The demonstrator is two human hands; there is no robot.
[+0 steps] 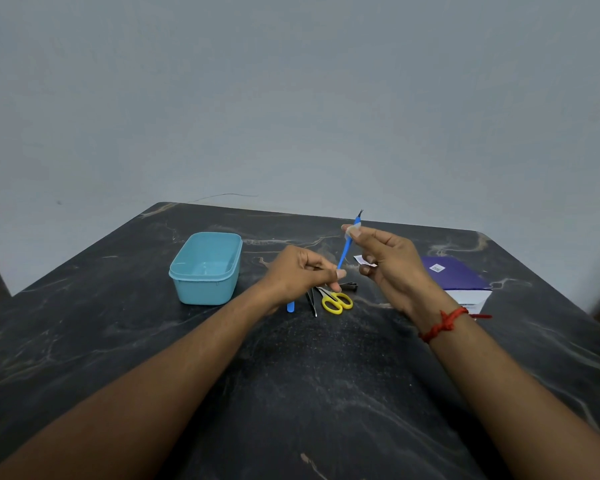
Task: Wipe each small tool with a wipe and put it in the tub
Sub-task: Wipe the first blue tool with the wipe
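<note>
Pinching the lower end of the blue tool (346, 247) in the left hand (300, 271) keeps it steady and tilted upward while the right hand (387, 261) fingers (352, 231) clamp a wipe (354, 229) near its tip. Remaining tools, including yellow scissors (336, 301), lie just below both hands; the tub (205, 271) sits left of them, apparently empty.

You are looking down at a dark, marble-patterned bench (326, 375) with pale veins running across it. At its right side a purple box (454, 275) is lying flat, showing a small white label (437, 268) on top and a white front face. Behind the bench a plain grey-blue wall (291, 98) is filling the upper view. A thin wire (222, 195), or perhaps a crack, is curving along the wall just above the bench's far edge.
</note>
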